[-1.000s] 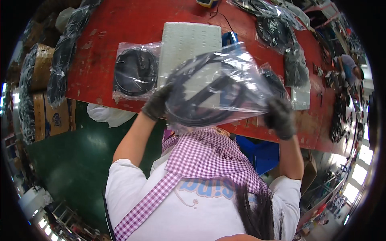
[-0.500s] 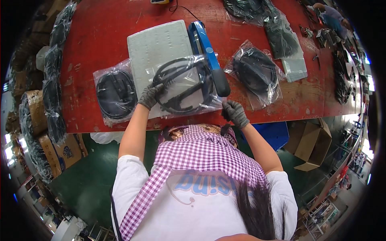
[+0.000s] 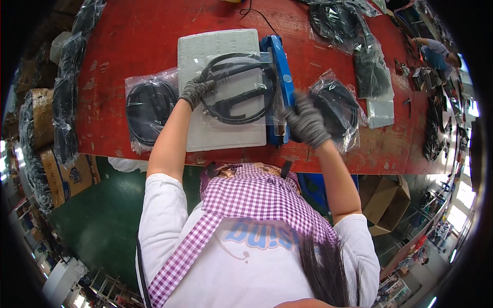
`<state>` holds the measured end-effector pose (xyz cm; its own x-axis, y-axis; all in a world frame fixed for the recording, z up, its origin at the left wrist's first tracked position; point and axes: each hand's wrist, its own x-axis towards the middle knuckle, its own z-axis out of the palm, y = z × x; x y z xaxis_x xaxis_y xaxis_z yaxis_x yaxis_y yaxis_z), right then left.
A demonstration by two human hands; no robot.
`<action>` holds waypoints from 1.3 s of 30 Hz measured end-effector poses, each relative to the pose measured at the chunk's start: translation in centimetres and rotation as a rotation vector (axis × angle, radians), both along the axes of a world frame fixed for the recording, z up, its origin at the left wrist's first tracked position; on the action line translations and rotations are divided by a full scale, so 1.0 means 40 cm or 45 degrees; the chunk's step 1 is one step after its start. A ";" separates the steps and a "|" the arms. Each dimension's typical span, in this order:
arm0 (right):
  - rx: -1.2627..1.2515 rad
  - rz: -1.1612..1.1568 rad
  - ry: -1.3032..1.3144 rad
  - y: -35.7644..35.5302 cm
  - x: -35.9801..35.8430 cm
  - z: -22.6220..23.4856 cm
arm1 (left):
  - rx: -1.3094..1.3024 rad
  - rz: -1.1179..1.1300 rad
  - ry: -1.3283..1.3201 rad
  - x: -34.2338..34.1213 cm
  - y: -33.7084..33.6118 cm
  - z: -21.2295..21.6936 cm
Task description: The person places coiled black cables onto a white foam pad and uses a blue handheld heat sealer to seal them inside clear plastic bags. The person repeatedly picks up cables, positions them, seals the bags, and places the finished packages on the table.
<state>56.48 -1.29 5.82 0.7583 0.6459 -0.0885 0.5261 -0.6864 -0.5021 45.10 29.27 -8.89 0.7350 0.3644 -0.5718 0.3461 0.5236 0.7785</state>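
Posture: both of my forearms reached forward from the lower edge over a red table, elbows bent, both hands in grey knit gloves.
Left hand: my left hand lay palm down on the left edge of a clear bag of coiled black cable, fingers curled onto the plastic and pressing it flat; I could not tell whether they pinched the film or only rested on it.
Right hand: my right hand was raised beside the near end of a blue heat sealer, fingers bent loosely inward, blurred; whether it grasped anything could not be told.
Cable bag position: the bag lay flat on a white foam pad, its right edge tucked under the sealer bar.
Foam pad position: centred on the table, touching the sealer on its right side.
Left of pad: another bagged black cable lay just beside my left wrist.
Right of sealer: a further bagged coil lay partly behind my right hand.
Far right: more filled bags lay on the table.
Under table: a cardboard box stood on the floor near my right elbow.
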 end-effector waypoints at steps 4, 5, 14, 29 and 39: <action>-0.318 0.062 -0.440 -0.003 -0.111 -0.140 | 0.035 0.031 0.047 0.003 -0.005 0.011; -0.219 0.047 -0.461 -0.017 -0.121 -0.181 | 0.057 0.058 0.039 -0.001 -0.011 0.013; 0.223 0.091 -0.531 -0.038 -0.133 -0.277 | 0.789 0.288 0.148 -0.184 -0.072 -0.069; 0.236 0.043 -0.522 -0.035 -0.135 -0.262 | -1.313 0.788 0.196 -0.068 -0.420 0.026; 0.301 -0.037 -0.441 -0.058 -0.136 -0.254 | -1.306 0.870 0.238 -0.011 -0.437 -0.047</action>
<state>51.06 -3.62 -4.33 0.7352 0.5959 0.3231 0.6738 -0.5907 -0.4439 44.64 11.77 -10.76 0.4477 -0.0361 -0.8934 -0.1749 0.9763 -0.1272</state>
